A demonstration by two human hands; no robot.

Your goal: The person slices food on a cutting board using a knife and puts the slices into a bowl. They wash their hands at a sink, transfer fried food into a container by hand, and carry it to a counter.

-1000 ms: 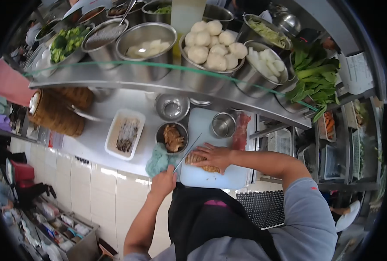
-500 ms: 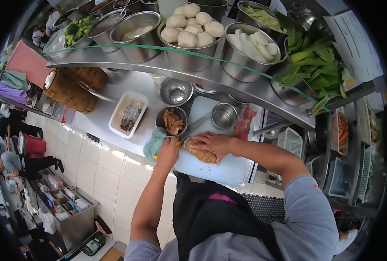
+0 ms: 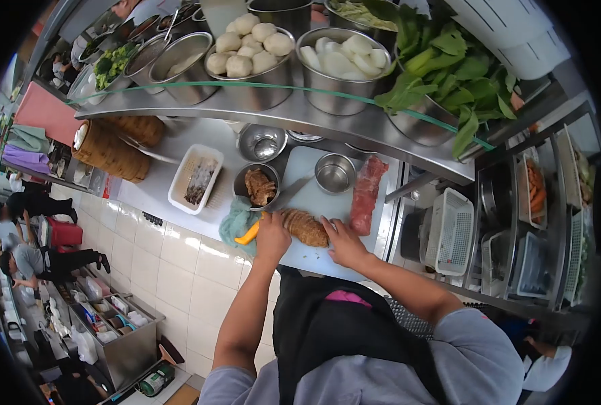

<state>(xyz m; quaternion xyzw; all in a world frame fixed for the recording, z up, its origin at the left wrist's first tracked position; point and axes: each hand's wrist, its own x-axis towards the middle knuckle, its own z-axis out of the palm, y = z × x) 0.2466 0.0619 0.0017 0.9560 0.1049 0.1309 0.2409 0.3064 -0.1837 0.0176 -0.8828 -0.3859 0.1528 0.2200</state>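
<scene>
sliced brown meat (image 3: 305, 228) lay low in the middle of the frame, on the cutting board (image 3: 312, 204) that sat on the pale worktop (image 3: 153, 187). taken as one mass, it looked fairly dense yet of modest weight, soft rather than stiff, and its cut surface may have been slightly greasy. both ends were the places to take hold, with light, even inward pressure, since a lift from one end could have let slices slip apart. the right hand (image 3: 346, 244) touched the right end, its grip spread; the left hand (image 3: 273, 236) was at the left end, fingers bent, though what they pinched could not be told. single slices seemed easiest to tear, and small crumbs (image 3: 317, 256) lay just below.
</scene>
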